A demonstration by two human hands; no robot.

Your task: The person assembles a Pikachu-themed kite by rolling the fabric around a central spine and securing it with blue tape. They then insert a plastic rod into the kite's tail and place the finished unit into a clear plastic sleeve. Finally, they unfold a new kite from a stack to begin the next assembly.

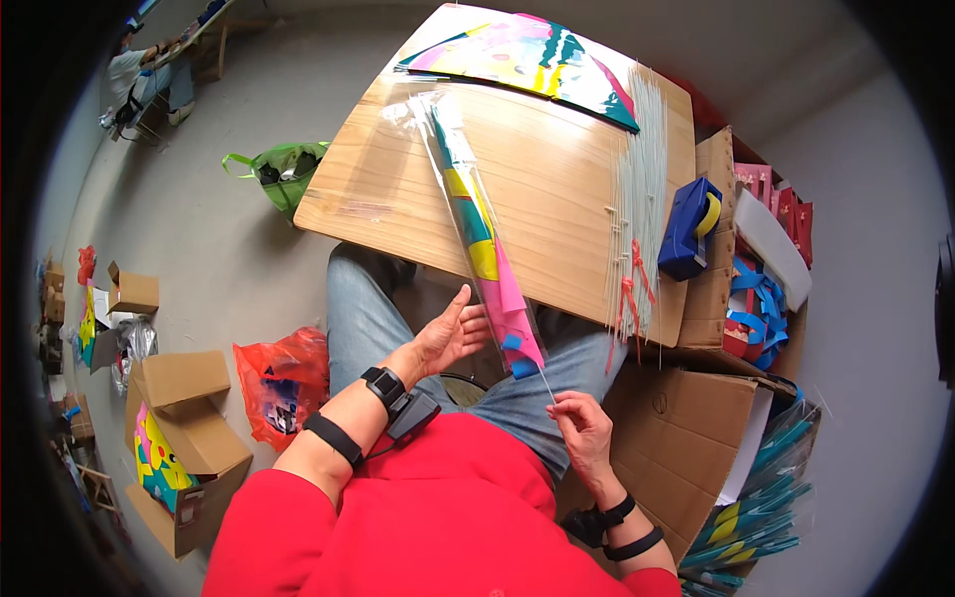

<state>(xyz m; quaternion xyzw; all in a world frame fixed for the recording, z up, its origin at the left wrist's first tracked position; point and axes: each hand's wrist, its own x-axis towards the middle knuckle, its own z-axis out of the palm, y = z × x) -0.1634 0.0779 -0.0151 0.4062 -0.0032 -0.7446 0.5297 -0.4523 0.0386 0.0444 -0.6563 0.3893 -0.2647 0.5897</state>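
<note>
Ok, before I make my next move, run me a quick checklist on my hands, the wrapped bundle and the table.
1. Right hand pinching the thin rod: ok.
2. Left hand closed around the colourful bundle: not ok, it is open beside it.
3. How far the rod runs into the bundle: cannot tell.
4. Bundle lying wholly on the table: not ok, its lower end hangs past the edge.
5. Loose white rods at the table's right side: ok.
</note>
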